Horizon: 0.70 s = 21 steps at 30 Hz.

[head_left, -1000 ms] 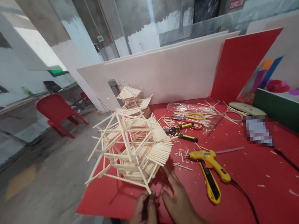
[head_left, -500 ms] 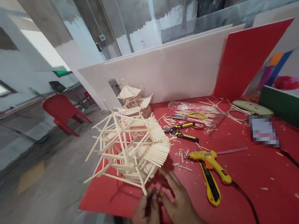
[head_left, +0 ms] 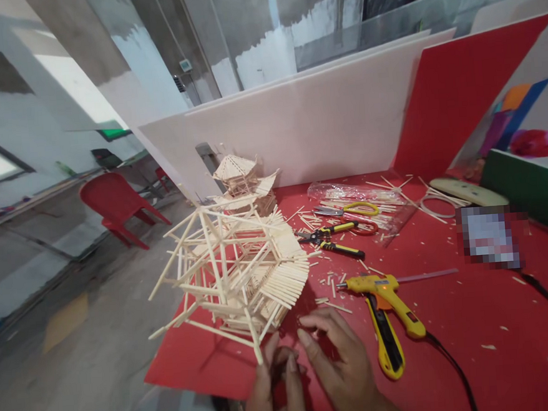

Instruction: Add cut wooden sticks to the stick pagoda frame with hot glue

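Note:
A pagoda-like frame of thin wooden sticks stands on the red tabletop, its near side fanned with closely laid sticks. My left hand is at its nearest corner, where a stick's end meets or overlaps the fingers. Those fingers are bent and apart, with nothing visible between them. Just to the right, my right hand has its thumb and curved fingers parted, also with nothing visible in it. A yellow glue gun lies to the right of the hands, over a yellow-and-black utility knife.
Behind the frame stands a finished-looking stick pagoda. Wire cutters, scissors and bagged sticks lie further back among scattered offcuts. White boards lean along the rear. A red chair is on the left.
My two hands have moved slightly apart, and their fingers have spread more. The right hand has shifted a little right. The view has tilted slightly; the tools lie as before.

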Motion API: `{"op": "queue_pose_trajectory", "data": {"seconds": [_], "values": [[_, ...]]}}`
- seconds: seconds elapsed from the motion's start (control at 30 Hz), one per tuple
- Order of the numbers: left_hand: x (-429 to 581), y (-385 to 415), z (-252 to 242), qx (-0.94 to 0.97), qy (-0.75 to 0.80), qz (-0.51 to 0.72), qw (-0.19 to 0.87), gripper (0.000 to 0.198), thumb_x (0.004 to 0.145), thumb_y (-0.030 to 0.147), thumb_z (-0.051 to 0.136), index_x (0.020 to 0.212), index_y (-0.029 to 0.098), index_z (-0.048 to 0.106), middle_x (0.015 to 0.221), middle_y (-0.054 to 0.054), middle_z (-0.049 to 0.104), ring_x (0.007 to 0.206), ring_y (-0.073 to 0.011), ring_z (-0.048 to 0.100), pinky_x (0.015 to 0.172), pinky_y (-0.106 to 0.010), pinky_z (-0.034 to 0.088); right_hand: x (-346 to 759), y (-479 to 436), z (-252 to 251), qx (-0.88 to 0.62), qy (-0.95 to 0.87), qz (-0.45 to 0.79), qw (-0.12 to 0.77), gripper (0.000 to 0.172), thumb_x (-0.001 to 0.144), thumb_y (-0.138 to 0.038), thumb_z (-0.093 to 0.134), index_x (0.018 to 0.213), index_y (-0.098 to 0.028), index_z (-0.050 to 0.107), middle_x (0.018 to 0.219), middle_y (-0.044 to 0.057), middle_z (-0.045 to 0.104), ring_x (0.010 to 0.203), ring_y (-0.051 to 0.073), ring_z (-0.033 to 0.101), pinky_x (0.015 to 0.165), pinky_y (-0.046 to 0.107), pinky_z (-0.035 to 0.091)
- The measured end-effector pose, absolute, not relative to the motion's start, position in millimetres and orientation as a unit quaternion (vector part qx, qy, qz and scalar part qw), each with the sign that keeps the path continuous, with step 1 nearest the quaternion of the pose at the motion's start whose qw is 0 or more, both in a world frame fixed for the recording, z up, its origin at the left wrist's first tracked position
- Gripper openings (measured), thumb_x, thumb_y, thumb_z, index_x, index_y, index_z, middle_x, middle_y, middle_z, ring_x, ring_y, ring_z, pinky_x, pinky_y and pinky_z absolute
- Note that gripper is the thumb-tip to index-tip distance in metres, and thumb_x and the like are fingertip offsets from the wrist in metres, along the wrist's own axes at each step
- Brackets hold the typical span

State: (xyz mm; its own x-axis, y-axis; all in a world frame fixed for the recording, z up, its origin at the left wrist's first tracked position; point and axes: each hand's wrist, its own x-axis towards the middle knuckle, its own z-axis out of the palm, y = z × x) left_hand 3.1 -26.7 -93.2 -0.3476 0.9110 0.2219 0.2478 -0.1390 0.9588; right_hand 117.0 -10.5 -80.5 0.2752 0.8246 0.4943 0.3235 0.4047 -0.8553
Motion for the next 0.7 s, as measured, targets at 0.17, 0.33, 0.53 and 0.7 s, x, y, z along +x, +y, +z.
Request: {"op": "queue_pose_trajectory", "data": {"seconds": [0.17,0.33,0.53,0.7], "values": [[21,-22,-82,0.562,0.536,0.573,0.262,0.055,0.090,0.037,0.060,0.141,0.019,0.047,0.079,-0.003,0.073,0.068,-0.0159,0.070,0.062,-0.024,0.058,127,0,-57,-0.500,-0.570,0.138,0.638,0.004,0.091,-0.019,0.061,0.091,-0.023,0.062,0.081,-0.001,0.064,0.076,0.012,0.060,0.068,0.023,0.049],[24,-13,-77,0.603,0.557,0.524,0.226,0.059,0.093,0.039,0.055,0.146,0.015,0.041,0.081,-0.007,0.074,0.063,-0.0159,0.068,0.058,-0.025,0.056,128,7,-52,-0.502,-0.575,0.125,0.635,0.005,0.089,-0.018,0.062,0.087,-0.022,0.064,0.078,-0.001,0.064,0.074,0.013,0.060,0.066,0.024,0.048],[23,-9,-75,0.623,0.587,0.492,0.160,0.053,0.091,0.039,0.056,0.138,0.016,0.052,0.084,-0.008,0.076,0.067,-0.0199,0.071,0.063,-0.030,0.058,129,12,-53,-0.496,-0.579,0.135,0.632,0.007,0.089,-0.016,0.061,0.087,-0.022,0.063,0.078,-0.001,0.065,0.074,0.014,0.060,0.066,0.025,0.047],[21,-8,-77,0.627,0.591,0.482,0.157,0.050,0.092,0.037,0.056,0.137,0.015,0.053,0.088,-0.010,0.077,0.069,-0.0192,0.072,0.062,-0.028,0.058,128,14,-54,-0.492,-0.581,0.134,0.634,0.006,0.090,-0.018,0.061,0.086,-0.022,0.062,0.078,-0.001,0.065,0.073,0.014,0.060,0.066,0.025,0.046]]}}
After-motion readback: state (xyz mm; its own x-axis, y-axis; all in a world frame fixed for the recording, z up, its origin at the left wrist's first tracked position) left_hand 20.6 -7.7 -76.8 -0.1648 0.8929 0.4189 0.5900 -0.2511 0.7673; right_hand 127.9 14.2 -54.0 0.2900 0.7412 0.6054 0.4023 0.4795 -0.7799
